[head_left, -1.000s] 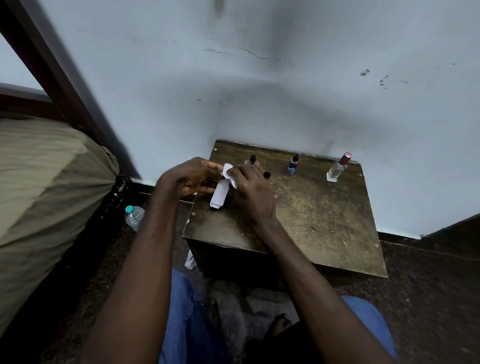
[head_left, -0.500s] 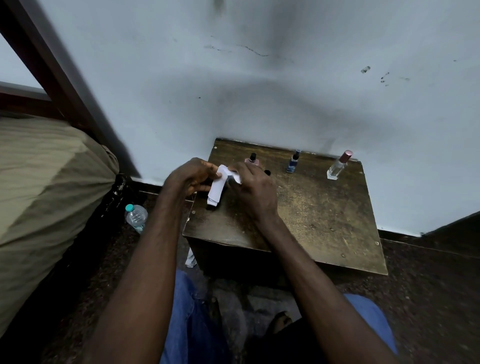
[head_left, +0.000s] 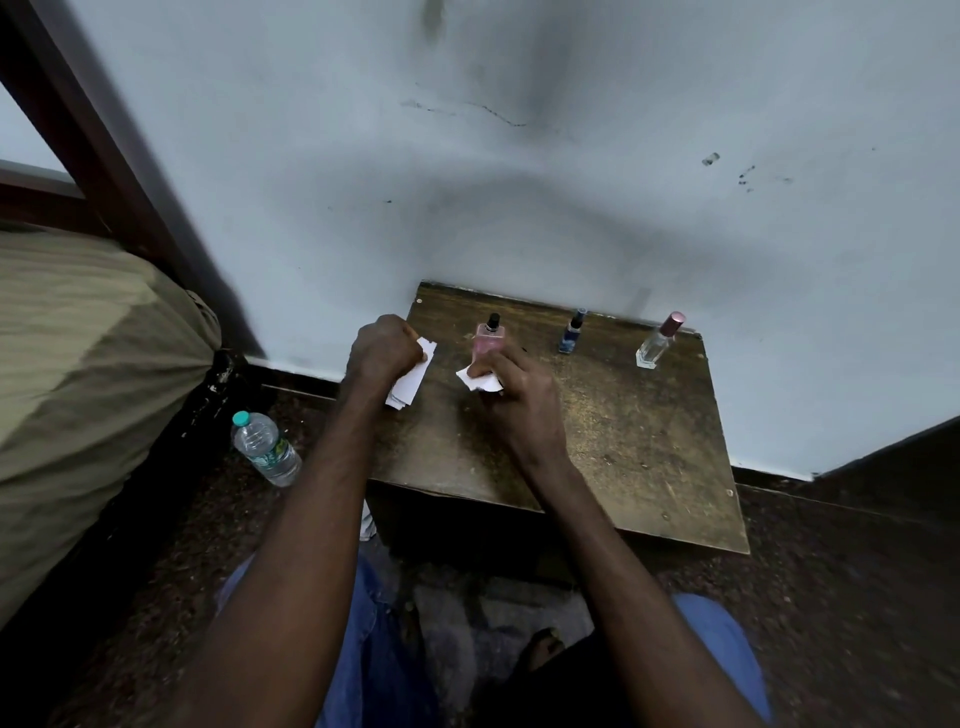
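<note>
Moved apart since last frame: left hand (head_left: 382, 349) fisted on folded white strip (head_left: 409, 383), which hangs below it at left edge of table (head_left: 649, 441); right hand (head_left: 519, 402) pinches crumpled white scrap (head_left: 480, 383) beside pink bottle (head_left: 487, 340).

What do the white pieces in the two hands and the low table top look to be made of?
Both pieces look like thin matte paper: the strip in the left hand shows stacked layers, and the scrap in the right hand has creased, ragged edges. Table top: probably wood or board, dull brown, scuffed and speckled, with screw heads at corners.
</note>
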